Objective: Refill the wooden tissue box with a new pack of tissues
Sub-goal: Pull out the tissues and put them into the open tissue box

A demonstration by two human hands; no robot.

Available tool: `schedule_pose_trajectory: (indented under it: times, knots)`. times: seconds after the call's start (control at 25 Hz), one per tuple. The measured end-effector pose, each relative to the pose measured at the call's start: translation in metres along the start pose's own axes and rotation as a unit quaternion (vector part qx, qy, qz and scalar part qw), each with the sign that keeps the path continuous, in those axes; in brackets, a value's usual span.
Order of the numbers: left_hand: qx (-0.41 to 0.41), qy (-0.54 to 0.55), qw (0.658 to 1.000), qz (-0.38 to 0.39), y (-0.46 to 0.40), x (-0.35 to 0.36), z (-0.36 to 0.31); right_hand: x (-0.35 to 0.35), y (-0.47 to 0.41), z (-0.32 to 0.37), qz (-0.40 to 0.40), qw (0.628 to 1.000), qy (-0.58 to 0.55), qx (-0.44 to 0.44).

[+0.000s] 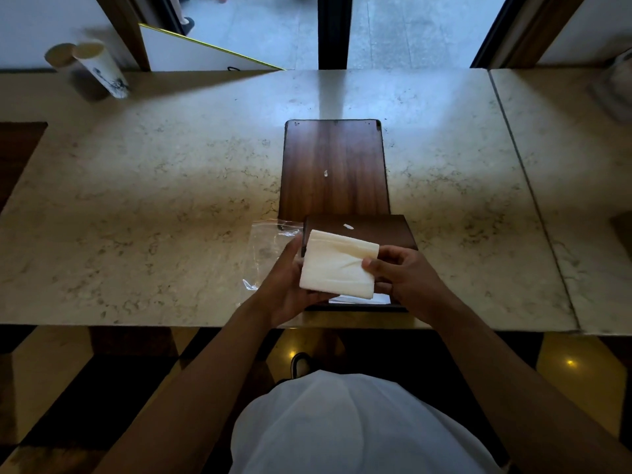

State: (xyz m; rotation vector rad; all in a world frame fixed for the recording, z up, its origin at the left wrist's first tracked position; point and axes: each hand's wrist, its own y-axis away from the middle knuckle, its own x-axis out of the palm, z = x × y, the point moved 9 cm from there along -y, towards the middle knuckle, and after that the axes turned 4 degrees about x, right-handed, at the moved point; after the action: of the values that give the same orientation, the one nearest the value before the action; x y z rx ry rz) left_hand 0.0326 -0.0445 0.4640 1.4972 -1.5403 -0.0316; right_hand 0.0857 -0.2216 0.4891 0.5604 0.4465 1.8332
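Both hands hold the tissue stack (pixel 338 265) above the near edge of the worktop (pixel 154 186). Left hand (pixel 290 285) cups the stack's left and lower edge from beneath, with the fingers hidden under it; right hand (pixel 407 278) pinches the right edge, with the thumb on top and the fingers curled below. The stack hangs directly over the wooden tissue box (pixel 362 234), tilted slightly, and is not yet seated in it.

Progress, judged from the layout: the stack appears bare, and an empty clear plastic wrapper (pixel 263 254) lies flat on the worktop just left of the box, so unwrapping seems complete. The box stands open. A flat wooden panel (pixel 335 169), probably the lid or base plate, lies on the worktop beyond the box, its near end hidden behind it. Remaining steps are likely to be lowering the stack into the box, refitting the panel and drawing a first sheet through the slot. No slot is visible.

Materials: the stack is soft, white, folded paper, rectangular, with a shallow crease where the thumb presses. It will compress easily. The box and panel are dark, smooth-grained wood with rounded corners; a few white scraps rest on them. The worktop is polished, veined, beige stone. The wrapper is thin, crinkled film, glossy at its folds.
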Motion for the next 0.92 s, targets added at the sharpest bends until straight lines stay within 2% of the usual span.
schedule_pose_trajectory:
  times: [0.08, 0.24, 0.4, 0.6, 0.76, 0.92]
  knots:
    - [0.01, -0.006, 1.0, 0.001, -0.003, 0.007, -0.002, 0.0, 0.002, -0.002, 0.01, 1.0, 0.002, 0.006]
    - [0.042, -0.152, 0.987, -0.042, -0.009, 0.002, -0.006, -0.017, 0.004, -0.009, -0.037, 0.998, 0.038, 0.034]
    - [0.089, -0.284, 0.943, -0.149, -0.017, -0.011, -0.015, -0.037, 0.0, -0.02, -0.086, 0.993, 0.056, 0.062]
    - [0.087, -0.348, 0.914, -0.188, -0.033, -0.015, -0.008, -0.054, -0.014, -0.037, -0.144, 0.98, 0.112, 0.082]
    - [0.075, -0.44, 0.864, -0.232, -0.049, -0.022, 0.001, -0.058, -0.025, -0.044, -0.189, 0.941, 0.269, 0.077]
    - [0.094, -0.549, 0.787, -0.267, -0.052, -0.017, -0.003, -0.061, -0.034, -0.045, -0.236, 0.906, 0.345, 0.061]
